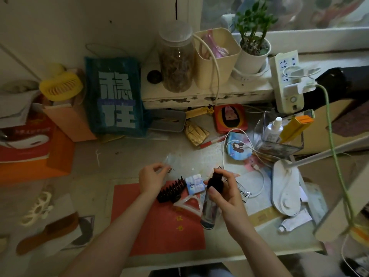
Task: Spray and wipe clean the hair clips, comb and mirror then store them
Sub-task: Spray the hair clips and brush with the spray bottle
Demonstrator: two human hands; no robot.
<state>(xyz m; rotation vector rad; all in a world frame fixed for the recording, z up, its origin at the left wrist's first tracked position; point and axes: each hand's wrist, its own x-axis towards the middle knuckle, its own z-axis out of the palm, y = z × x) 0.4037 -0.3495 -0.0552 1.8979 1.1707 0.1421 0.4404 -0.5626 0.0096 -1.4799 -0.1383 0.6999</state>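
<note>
My right hand [225, 194] grips a clear spray bottle [209, 208] with a black pump top, a finger resting on the pump. My left hand [151, 176] pinches a small clear hair clip [169, 160] above the desk, in front of the nozzle. A black claw clip [169, 190] lies on the red folder [159, 222] between my hands. Beside it lie a white triangular clip [189, 204] and a small blue-and-white packet [194, 183]. A brown wooden comb [48, 232] and a white clip [38, 208] lie at the left. A round blue mirror [238, 147] sits behind.
A clear organiser [279, 134] with a white spray bottle stands at the right, next to a white desk lamp base [285, 190] and a charging cable [259, 176]. A cream tube [295, 221] lies near the front edge. Boxes, a blue bag, a jar and a potted plant crowd the back.
</note>
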